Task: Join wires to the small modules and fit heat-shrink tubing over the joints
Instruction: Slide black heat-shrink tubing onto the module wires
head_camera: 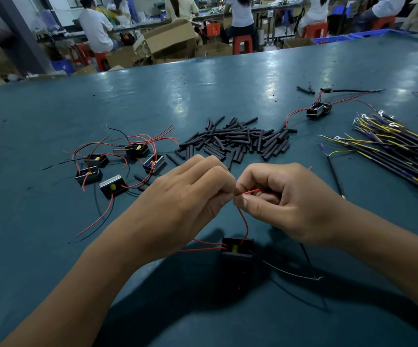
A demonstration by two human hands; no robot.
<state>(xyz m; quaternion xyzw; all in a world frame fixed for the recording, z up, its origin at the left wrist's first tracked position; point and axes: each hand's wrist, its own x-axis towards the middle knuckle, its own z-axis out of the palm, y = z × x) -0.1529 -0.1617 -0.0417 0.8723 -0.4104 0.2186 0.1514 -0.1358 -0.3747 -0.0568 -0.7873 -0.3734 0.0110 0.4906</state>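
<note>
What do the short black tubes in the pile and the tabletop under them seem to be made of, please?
The heat-shrink tubes look like matte black flexible plastic: dull, thin-walled, some flattened rather than round. The tabletop looks like a teal rubber or vinyl mat with a semi-gloss finish: it throws soft, smeared reflections of the ceiling lights. Which of the two it is cannot be told.

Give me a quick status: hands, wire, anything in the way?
Left hand and right hand pinch thin red wire from small black module. No black heat-shrink tube on it. Nothing blocking.
</note>
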